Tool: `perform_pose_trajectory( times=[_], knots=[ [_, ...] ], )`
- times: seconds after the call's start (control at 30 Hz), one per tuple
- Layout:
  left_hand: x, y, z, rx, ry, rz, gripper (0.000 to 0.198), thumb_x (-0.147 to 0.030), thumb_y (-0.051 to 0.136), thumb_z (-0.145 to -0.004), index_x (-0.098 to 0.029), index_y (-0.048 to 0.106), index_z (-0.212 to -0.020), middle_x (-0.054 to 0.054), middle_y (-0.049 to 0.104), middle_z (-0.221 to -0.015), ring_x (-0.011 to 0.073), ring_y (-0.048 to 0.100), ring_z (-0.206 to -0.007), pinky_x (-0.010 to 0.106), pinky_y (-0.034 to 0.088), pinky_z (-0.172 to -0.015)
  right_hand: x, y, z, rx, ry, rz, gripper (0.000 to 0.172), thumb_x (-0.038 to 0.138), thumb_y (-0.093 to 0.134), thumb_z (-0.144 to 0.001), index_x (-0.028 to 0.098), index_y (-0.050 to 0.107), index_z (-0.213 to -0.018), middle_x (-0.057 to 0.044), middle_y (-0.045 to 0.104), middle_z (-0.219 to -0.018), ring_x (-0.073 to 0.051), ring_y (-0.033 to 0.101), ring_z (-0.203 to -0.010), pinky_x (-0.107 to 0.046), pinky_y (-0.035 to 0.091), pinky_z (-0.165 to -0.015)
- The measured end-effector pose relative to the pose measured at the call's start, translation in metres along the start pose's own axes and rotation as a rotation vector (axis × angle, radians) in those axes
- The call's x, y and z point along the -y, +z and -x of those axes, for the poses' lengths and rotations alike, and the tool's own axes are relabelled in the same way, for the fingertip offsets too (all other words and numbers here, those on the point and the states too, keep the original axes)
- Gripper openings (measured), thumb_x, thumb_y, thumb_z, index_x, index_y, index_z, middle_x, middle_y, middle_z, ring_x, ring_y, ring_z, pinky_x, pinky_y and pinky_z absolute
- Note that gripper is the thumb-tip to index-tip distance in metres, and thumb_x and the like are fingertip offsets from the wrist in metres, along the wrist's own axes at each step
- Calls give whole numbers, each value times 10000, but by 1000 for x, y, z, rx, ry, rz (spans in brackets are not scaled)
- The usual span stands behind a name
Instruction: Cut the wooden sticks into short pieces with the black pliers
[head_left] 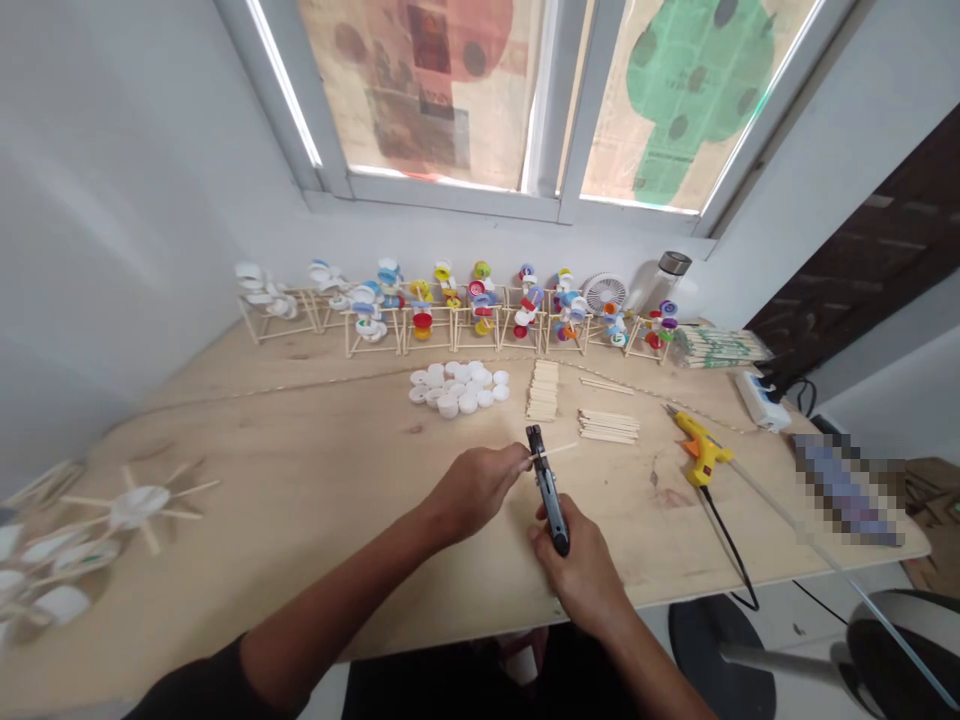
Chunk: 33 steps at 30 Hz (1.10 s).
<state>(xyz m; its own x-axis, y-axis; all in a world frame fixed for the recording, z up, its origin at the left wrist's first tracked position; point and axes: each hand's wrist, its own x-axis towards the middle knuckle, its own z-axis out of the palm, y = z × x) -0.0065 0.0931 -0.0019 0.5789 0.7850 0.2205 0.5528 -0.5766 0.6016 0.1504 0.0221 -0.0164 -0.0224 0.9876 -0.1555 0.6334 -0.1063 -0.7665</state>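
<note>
My left hand (480, 490) pinches a thin wooden stick (561, 448) near the middle of the table. My right hand (581, 560) is wrapped round a pair of dark grey pliers (551, 495), their head pointing away from me. The stick lies across the jaws of the pliers, its free end sticking out to the right. Just beyond the hands are a cluster of white bottle caps (448, 404), a stack of short sticks (542, 390) and a bundle of longer sticks (609, 425).
A yellow glue gun (703, 448) lies at the right, its cord running off the table's front edge. Along the wall stand several stick frames with bottle-cap wheels (422, 320), a small fan (604, 293) and a bottle (664, 280). A stick-and-cap wheel (140, 507) lies at left.
</note>
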Motion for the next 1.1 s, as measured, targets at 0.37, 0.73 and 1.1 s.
perform_pose_trajectory(
  times=[0.37,0.73,1.1],
  knots=[
    [9,-19,-21,275,-4,376,302,-273,311,-873,-134,555,-763,13,589,-750,115,531,-742,213,398,-722,-2,1,-3,-22,-51,-17,71,250,460,-751,192,496,-773,32,525,-581,-135,507,-538,-222,325,-522],
    [16,1,-18,121,-160,34,273,-316,262,-884,-178,494,-844,19,574,-702,152,544,-650,232,365,-601,-17,16,-22,-89,-20,4,90,262,470,-750,200,463,-685,23,518,-548,-132,490,-500,-220,301,-488],
    [4,5,-13,1,-211,439,287,-385,317,-862,-166,495,-807,-41,419,-585,90,398,-535,201,335,-532,-23,5,-20,35,52,-387,179,351,477,-765,173,492,-751,66,415,-507,-90,403,-416,-202,316,-417]
  ],
)
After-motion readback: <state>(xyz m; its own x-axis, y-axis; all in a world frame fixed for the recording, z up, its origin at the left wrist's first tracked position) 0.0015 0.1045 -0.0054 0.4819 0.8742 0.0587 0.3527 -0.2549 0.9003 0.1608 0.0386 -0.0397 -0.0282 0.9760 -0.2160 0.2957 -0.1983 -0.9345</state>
